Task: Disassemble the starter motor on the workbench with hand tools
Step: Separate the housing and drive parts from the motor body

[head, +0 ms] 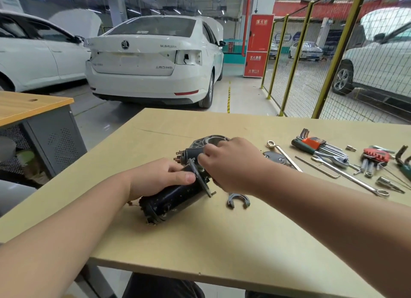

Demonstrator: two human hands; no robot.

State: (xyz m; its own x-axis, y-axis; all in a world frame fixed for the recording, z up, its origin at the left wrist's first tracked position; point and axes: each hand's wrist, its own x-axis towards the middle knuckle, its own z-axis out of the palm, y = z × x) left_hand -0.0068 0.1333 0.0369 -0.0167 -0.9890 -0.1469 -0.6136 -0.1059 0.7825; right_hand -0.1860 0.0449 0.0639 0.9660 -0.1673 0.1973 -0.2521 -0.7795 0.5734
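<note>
Black cylinder body of the starter motor (175, 197) lies on its side, tilted, near the middle of the pale wooden workbench (222, 242). Its ragged open end points toward the person and its grey nose housing (209, 141) points away. The left hand (160, 175) grips the cylinder from above, thumb pressed along it up to the thin flange plate (200, 180). The right hand (229, 164) is on the motor's far half, fingers curled and grasping around the flange and small solenoid (191, 154); which part they pinch I cannot tell. Just right of the motor, touching the bench, sits a grey fork-shaped metal piece (238, 201). Further right of the motor lies a round dark cover (274, 157), partly hidden by the right wrist, with a long ring spanner (284, 154) beside it. Well right of the motor are a hex key set (315, 143) in an orange holder, a red key holder (375, 155), and more loose spanners and bits. Beyond the motor, off the bench, are a white car (151, 60), tail lamp out, a red fire cabinet (259, 45) and a yellow mesh fence (333, 64). Left of the motor is a side table (33, 104) with an orange wood top.
</note>
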